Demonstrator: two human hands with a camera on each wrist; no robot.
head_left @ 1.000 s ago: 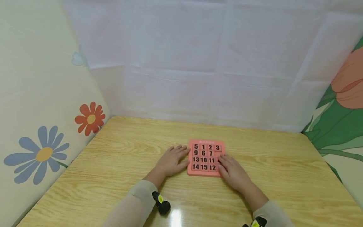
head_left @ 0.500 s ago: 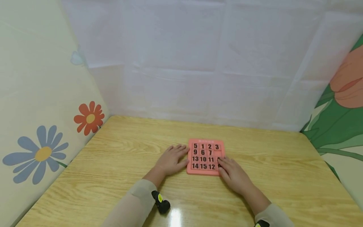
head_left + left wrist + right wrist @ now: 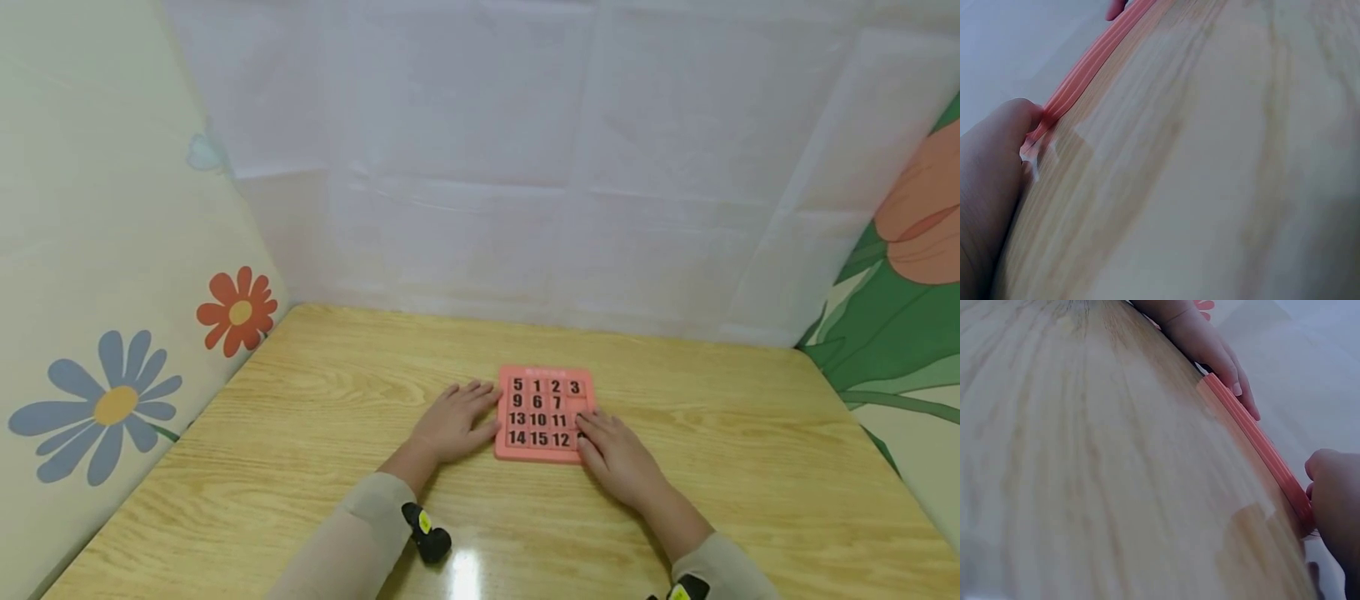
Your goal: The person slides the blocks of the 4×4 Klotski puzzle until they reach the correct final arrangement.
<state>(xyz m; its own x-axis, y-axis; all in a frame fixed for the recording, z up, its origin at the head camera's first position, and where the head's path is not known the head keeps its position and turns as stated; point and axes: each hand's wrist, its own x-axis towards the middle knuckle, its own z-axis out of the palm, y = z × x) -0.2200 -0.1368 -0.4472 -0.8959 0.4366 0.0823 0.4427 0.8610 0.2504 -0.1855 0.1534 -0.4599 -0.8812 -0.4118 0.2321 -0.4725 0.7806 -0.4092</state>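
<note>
A pink number sliding puzzle (image 3: 537, 412) lies flat on the wooden table, with black digits on its tiles. Its top row reads 5, 1, 2, 3, and a gap shows under the 3. My left hand (image 3: 456, 423) rests at the puzzle's left edge, fingers extended and thumb against the frame. From the right side, my right hand (image 3: 618, 458) reaches over the right column with its fingertips on the lower tiles, whose digits are mostly covered. Both wrist views show the pink side edge (image 3: 1094, 62) low on the table, with a thumb beside it.
The wooden table (image 3: 300, 500) stretches around the puzzle on all sides. A white cloth (image 3: 465, 167) hangs behind its far edge. Flower-printed panels (image 3: 75, 250) stand at left and right. Black wrist devices (image 3: 429, 537) sit on both sleeves.
The right fingertips shift slightly over the right column, covering the lower tiles' digits more than half a second ago. The left hand and the puzzle stay in place, with the gap still under the 3.
</note>
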